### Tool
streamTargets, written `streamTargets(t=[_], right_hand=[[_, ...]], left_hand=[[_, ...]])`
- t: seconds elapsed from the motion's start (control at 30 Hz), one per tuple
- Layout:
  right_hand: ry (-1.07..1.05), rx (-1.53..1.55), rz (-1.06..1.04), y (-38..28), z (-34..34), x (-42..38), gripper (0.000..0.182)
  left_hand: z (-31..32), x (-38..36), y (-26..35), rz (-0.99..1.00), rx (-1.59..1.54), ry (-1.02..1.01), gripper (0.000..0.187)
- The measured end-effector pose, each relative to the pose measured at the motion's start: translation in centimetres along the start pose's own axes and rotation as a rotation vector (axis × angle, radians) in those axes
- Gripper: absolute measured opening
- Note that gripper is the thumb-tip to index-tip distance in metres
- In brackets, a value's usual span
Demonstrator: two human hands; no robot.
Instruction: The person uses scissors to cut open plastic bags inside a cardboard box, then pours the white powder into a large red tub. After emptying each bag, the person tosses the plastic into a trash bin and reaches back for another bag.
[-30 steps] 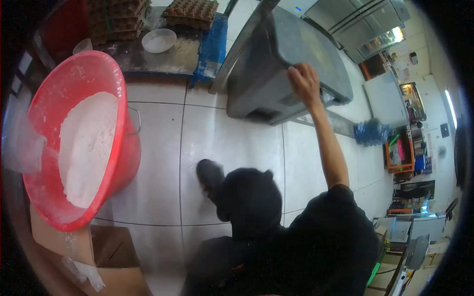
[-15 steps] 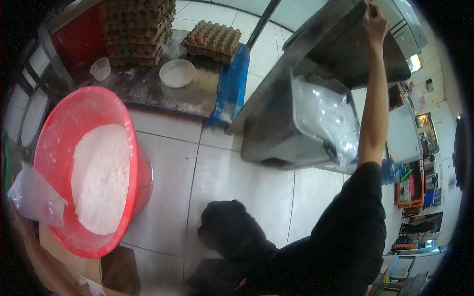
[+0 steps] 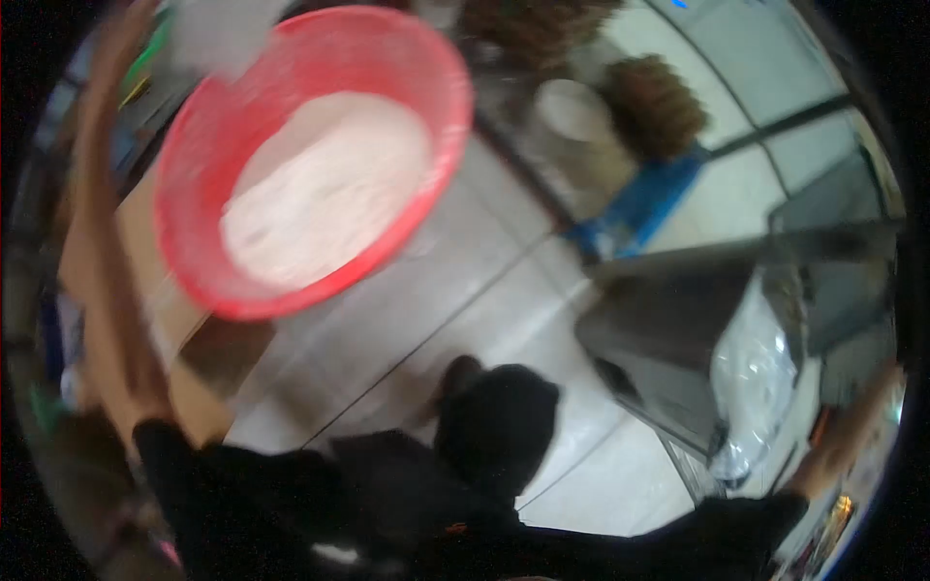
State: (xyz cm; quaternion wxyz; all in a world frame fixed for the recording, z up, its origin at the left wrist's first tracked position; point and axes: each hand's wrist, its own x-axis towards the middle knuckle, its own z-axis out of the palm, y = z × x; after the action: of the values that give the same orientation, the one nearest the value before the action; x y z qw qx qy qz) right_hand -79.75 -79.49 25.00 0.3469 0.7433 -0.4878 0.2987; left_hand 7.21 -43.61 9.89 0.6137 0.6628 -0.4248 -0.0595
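My left arm stretches up along the left side of the view, its hand [image 3: 140, 10] partly cut off at the top edge. Beside that hand, a blurred translucent plastic bag [image 3: 218, 34] hangs over the rim of a red tub [image 3: 199, 194], gripped at its hidden end. Pale flour [image 3: 329, 189] lies heaped in the tub. My right hand [image 3: 893, 376] reaches to the far right edge, close to the raised lid [image 3: 841, 290] of a grey bin [image 3: 668, 320]; its fingers are smeared. Clear plastic [image 3: 751, 378] hangs over the bin's side.
Behind the tub, a low table with a blue cover [image 3: 644, 198] carries a white bowl [image 3: 572, 108] and egg trays [image 3: 659, 107]. A cardboard box [image 3: 155, 281] stands below the tub on the left. Tiled floor [image 3: 455, 261] lies between tub and bin.
My view has swung left, so the tub is nearer the middle and the bin farther right. My left arm now reaches up beside the tub, the bag at its far rim.
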Motion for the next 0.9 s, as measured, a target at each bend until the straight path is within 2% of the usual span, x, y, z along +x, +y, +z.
streamTargets(t=[0.07, 0.17, 0.23, 0.27, 0.33, 0.37, 0.4, 0.43, 0.47, 0.5, 0.53, 0.57, 0.6, 0.63, 0.67, 0.7, 0.73, 0.77, 0.8, 0.83, 0.87, 0.9], right_hand=[[0.243, -0.012, -0.057, -3.2, -5.5, -1.0, 0.026], [0.689, 0.03, -0.184, -11.1, -15.2, -2.6, 0.027], [0.784, 0.164, -0.336, -19.1, -18.0, -4.0, 0.027], [0.708, 0.269, -0.471, -23.3, -19.3, -5.4, 0.026], [0.338, 0.543, -0.665, -33.2, -19.3, -9.1, 0.031], [0.121, 0.675, -0.724, -38.2, -18.4, -10.4, 0.037], [-0.031, 0.771, -0.765, -42.8, -17.7, -10.9, 0.044], [-0.068, 0.842, -0.798, -47.3, -17.1, -11.2, 0.051], [0.059, 0.861, -0.793, -51.3, -16.2, -11.3, 0.055], [0.231, 0.958, -0.792, -54.5, -14.6, -10.8, 0.055], [0.169, 0.871, -0.638, -57.0, -13.8, -11.1, 0.062], [0.031, 0.904, -0.601, -59.8, -11.7, -10.1, 0.083], [0.1, 0.938, -0.644, -62.0, -10.6, -9.6, 0.079], [-0.372, 0.757, -0.664, -62.9, -13.5, -8.8, 0.059], [-0.223, 1.058, -0.685, -67.6, -4.8, -8.8, 0.046], [-0.384, 1.255, -0.759, -68.6, -4.6, -7.9, 0.039], [-0.285, 1.434, -0.693, -70.7, -2.7, -7.9, 0.033], [-0.434, 1.494, -0.588, -71.9, -2.9, -9.1, 0.032], [-0.047, 1.473, -0.77, -73.8, -3.1, -9.8, 0.029], [-0.197, 1.39, -0.87, -74.2, -1.6, -10.5, 0.026], [-0.278, 1.192, -0.769, -71.7, -5.8, -10.9, 0.017], [-0.238, 1.147, -0.766, -72.9, -5.0, -11.5, 0.013]], left_hand=[[0.4, -0.2, 0.5, 0.017, -0.009, -0.003, 0.026], [1.8, -3.0, 4.3, 0.092, 0.318, 0.095, 0.033], [3.8, -6.6, 4.0, 0.084, 0.503, 0.116, 0.038], [2.8, -7.1, 3.3, 0.092, 0.475, 0.16, 0.038], [1.6, -5.9, 1.8, 0.153, 0.429, 0.184, 0.04], [1.5, -4.4, -0.9, -0.062, 0.351, 0.097, 0.032], [2.0, -5.9, 0.0, -0.071, 0.251, 0.03, 0.034], [1.9, -8.6, 1.4, -0.069, 0.152, -0.037, 0.037], [2.1, -10.7, 2.6, -0.066, 0.059, -0.116, 0.04], [2.5, -11.7, 3.1, -0.049, -0.009, -0.08, 0.036], [2.4, -12.7, 3.0, -0.043, -0.075, -0.038, 0.033], [1.9, -13.6, 2.7, -0.043, -0.138, 0.018, 0.03], [1.3, -14.3, 2.3, -0.051, -0.156, 0.032, 0.031], [0.9, -14.7, 1.8, -0.053, -0.174, 0.035, 0.032], [-0.5, -14.9, 0.3, -0.044, -0.114, -0.037, 0.035], [-1.3, -15.2, -1.4, -0.156, -0.035, 0.081, 0.037], [-2.1, -15.9, -2.2, -0.191, -0.207, 0.091, 0.038], [-3.6, -15.1, -4.8, -0.186, -0.102, 0.084, 0.036], [-5.1, -14.2, -7.3, -0.134, -0.026, 0.064, 0.035], [-7.2, -13.6, -10.1, -0.147, -0.012, -0.008, 0.035], [-7.0, -15.3, -8.7, -0.165, -0.215, -0.073, 0.036], [-6.0, -16.9, -6.4, -0.11, -0.168, -0.081, 0.039]])
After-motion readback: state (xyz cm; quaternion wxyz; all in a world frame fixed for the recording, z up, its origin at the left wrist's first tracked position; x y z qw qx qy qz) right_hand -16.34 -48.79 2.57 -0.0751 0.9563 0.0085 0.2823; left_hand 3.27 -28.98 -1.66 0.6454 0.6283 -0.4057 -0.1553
